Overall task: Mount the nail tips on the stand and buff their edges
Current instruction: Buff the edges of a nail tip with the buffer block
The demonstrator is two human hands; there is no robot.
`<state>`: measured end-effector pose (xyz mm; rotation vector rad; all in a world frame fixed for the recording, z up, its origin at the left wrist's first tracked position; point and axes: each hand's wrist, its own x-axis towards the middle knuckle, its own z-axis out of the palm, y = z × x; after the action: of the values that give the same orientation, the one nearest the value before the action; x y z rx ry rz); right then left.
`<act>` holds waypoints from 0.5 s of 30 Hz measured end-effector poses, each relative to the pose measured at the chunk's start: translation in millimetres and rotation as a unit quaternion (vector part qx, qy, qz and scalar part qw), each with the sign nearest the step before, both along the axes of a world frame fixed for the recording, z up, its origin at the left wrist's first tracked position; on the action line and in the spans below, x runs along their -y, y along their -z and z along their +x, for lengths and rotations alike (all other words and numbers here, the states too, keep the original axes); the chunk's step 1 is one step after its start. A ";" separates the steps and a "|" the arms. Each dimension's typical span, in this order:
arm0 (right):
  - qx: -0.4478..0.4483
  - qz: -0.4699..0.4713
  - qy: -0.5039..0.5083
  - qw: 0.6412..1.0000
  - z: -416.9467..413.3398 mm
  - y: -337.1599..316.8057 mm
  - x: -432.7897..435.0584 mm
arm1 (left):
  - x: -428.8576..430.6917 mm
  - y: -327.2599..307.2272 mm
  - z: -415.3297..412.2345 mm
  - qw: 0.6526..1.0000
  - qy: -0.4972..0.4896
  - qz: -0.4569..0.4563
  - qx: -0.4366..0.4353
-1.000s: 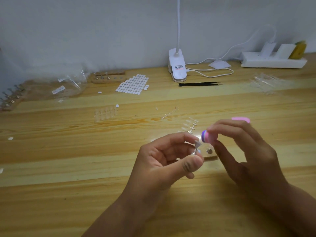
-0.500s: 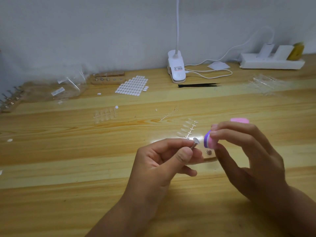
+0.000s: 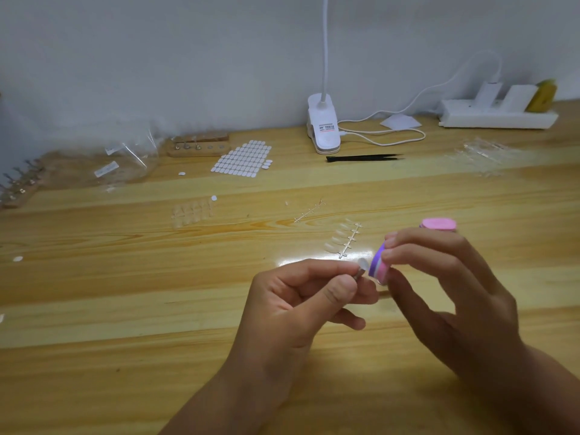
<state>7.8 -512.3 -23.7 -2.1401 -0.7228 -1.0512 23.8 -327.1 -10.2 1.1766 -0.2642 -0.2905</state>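
Up above the wooden table [image 3: 125, 277], the left hand [image 3: 301, 309] pinches a small metal peg bearing a clear nail tip [image 3: 362, 264], just beside the pink-and-purple buffer block [image 3: 378, 263] gripped by the right hand [image 3: 448, 293].

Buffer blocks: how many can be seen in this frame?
2. The held buffer is pinched in the right hand; the spare buffer lies on the table behind it. More may be hidden.
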 end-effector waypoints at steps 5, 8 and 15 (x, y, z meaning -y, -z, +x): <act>0.017 -0.005 -0.016 1.000 -6.9 -2.4 -5.4 | -0.1 0.5 0.0 1.000 -0.008 0.007 -0.002; 0.007 -0.009 0.001 1.000 -2.9 -2.3 -0.4 | -0.1 1.0 0.0 1.000 -0.005 0.012 -0.003; 0.009 -0.026 -0.013 1.000 -6.3 -3.8 -3.0 | -0.7 1.3 -0.3 1.000 0.001 0.023 0.006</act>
<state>1.6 -509.3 -19.9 -2.1612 -0.7921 -1.0493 23.5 -326.3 -11.5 1.2247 -0.2710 -0.2933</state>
